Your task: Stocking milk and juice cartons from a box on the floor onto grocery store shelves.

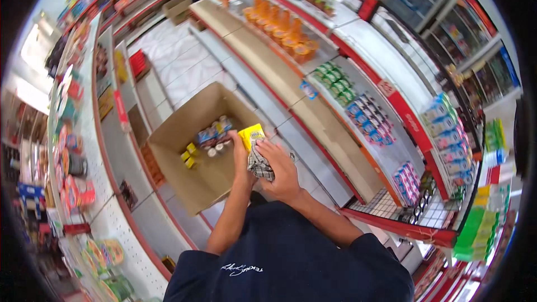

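Observation:
A yellow carton (pixel 250 134) is held by my left hand (pixel 241 155), whose fingers lie along its left side. My right hand (pixel 279 172) presses a crumpled checked cloth (pixel 259 162) against the carton's face. Both hands are above the near right side of a large open cardboard box (pixel 188 126). Inside that box are small yellow cartons (pixel 189 155) and, beside them, a cluster of small containers (pixel 215 134) with blue and white parts.
On the right, a store shelf (pixel 293 105) holds orange bottles (pixel 281 25), green packs (pixel 334 82) and blue packs (pixel 365 117). Another shelf (pixel 126 151) with packaged goods runs along the left. A red box (pixel 138 63) stands beyond the cardboard box, near the tiled floor (pixel 184 58).

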`<state>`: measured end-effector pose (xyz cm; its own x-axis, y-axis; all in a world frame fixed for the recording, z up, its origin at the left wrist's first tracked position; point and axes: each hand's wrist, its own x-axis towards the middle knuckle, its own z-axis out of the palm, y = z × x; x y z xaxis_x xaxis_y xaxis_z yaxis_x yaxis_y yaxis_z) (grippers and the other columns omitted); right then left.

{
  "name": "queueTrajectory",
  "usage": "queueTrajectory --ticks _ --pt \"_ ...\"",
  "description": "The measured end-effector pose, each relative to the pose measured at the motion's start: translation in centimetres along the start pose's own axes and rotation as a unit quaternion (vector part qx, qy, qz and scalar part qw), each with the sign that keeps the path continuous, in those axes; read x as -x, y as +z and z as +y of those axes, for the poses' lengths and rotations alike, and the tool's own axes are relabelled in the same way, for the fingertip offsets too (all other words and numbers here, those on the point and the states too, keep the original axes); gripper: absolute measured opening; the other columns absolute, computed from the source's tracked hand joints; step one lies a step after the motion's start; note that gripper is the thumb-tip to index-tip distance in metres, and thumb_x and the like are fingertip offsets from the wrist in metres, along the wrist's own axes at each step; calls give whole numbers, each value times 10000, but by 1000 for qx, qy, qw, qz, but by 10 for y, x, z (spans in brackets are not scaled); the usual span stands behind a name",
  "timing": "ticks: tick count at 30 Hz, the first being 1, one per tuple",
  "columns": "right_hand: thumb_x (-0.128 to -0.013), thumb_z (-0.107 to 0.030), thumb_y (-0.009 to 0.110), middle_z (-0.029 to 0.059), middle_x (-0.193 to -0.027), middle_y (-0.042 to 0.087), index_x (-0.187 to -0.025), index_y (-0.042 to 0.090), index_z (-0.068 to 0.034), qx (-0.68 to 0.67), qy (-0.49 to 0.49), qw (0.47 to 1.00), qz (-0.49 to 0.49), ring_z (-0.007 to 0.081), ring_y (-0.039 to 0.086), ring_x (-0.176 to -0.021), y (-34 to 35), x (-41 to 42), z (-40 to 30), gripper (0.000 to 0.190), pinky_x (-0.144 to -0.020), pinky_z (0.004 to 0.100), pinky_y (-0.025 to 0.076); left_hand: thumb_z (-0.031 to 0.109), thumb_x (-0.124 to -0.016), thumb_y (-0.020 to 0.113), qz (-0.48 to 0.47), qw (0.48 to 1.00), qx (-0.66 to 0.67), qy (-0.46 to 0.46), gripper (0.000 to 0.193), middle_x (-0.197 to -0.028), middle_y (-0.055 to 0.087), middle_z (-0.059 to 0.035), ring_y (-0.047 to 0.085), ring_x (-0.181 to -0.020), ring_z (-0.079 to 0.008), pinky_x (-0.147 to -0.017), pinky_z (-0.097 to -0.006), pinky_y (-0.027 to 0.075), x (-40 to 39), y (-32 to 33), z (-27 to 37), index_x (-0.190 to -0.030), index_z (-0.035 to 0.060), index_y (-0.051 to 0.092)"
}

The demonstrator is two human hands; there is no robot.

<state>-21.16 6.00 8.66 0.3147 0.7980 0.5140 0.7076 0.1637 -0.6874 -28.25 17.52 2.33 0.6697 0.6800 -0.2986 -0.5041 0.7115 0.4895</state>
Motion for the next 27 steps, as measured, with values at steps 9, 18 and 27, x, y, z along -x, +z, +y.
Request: queueTrajectory --ticks 9,18,27 --pt "-696 -21 659 147 -1393 524 -1335 525 -36 37 72 990 114 325 461 -1330 -95 19 68 653 -1139 468 323 561 -1007 362 -50 980 -135 -138 608 -1334 561 -85 569 -1197 -219 -1028 -411 458 1 45 -129 -1392 96 431" --pt "-681 -22 647 121 -1433 495 -1357 538 -90 95 13 995 -3 297 436 -1358 -157 79 80 688 -1139 457 314 666 -960 328 -132 969 -76 -192 659 -1116 646 -110 658 -999 -253 -874 -415 559 -17 99 -160 -1297 129 510" --pt "-677 -7 680 140 -1417 505 -1333 551 -62 128 56 980 142 330 446 -1335 -197 69 73 671 -1114 453 344 563 -1021 290 -129 968 -137 -165 583 -1255 595 -65 609 -1107 -192 -977 -353 485 3 148 -197 -1379 135 460"
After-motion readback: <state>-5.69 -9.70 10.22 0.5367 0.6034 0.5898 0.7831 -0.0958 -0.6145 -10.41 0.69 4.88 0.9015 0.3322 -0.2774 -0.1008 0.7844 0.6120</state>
